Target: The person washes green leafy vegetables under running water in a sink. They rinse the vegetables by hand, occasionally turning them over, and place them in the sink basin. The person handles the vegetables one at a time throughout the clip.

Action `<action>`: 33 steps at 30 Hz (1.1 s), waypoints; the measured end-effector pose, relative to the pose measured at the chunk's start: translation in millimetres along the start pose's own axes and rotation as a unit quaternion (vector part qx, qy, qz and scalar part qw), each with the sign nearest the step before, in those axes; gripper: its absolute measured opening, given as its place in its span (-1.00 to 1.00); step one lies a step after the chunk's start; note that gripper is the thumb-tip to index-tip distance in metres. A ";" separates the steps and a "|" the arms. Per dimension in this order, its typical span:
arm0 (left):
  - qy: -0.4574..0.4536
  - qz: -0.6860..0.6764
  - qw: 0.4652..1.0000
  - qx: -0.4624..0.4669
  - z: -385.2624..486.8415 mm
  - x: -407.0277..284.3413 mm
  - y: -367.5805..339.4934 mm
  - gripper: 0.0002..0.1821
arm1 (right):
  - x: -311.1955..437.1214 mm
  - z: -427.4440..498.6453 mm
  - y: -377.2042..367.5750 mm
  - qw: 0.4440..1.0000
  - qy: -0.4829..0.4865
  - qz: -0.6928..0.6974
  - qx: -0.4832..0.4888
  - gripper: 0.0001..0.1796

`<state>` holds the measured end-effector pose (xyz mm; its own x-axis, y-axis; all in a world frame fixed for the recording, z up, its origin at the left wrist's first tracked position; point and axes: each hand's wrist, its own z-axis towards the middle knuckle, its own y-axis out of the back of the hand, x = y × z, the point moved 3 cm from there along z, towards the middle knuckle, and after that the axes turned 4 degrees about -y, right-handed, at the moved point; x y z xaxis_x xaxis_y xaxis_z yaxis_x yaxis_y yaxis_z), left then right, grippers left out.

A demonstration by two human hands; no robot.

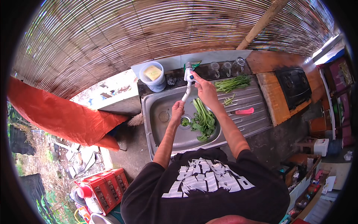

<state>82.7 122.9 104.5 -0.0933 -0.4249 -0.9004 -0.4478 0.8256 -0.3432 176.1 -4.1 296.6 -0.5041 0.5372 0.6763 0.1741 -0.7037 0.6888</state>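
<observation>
A white plastic faucet (188,84) rises at the back of the stainless steel sink (159,134). My left hand (178,109) has its fingers curled at the lower end of the spout. Up at the valve, my right hand (206,91) grips the handle, index finger stretched along it; the palm hides part of the handle. Below my right forearm, a bunch of leafy greens (203,120) lies in the basin with its stems towards the faucet. A few green scraps (185,121) sit in the drain next to it.
Cut green stems (233,83), small trimmings (229,100) and a pink-handled knife (244,111) lie on the ribbed drainboard. Behind stand glass mugs (227,67) and a plastic bucket (156,84) holding a yellow sponge (152,73). A black stove (293,86) is at right.
</observation>
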 end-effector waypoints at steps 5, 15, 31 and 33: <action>-0.002 -0.052 0.997 0.053 6.9 2.3 2.5 -0.87 | -2.5 -4.2 -5.9 0.999 0.008 -0.049 -0.020 -0.42; 0.015 0.016 1.000 -0.012 -4.1 -10.3 6.5 -0.81 | 12.2 -9.3 2.4 0.985 -0.060 -0.155 0.037 -0.49; -0.077 0.081 0.990 -0.084 -59.3 -45.5 19.3 -0.77 | 14.9 -3.2 -54.8 0.867 -0.232 0.436 0.067 -0.28; -0.054 0.038 0.992 -0.105 -65.7 -42.0 15.8 -0.78 | 9.5 -5.3 -54.7 0.845 -0.232 0.470 0.105 -0.23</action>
<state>21.2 129.4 154.5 -0.0425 -0.3132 -0.9487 -0.6198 0.7530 -0.2208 157.3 37.1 263.9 0.3178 -0.0537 0.9466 0.4845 -0.8490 -0.2108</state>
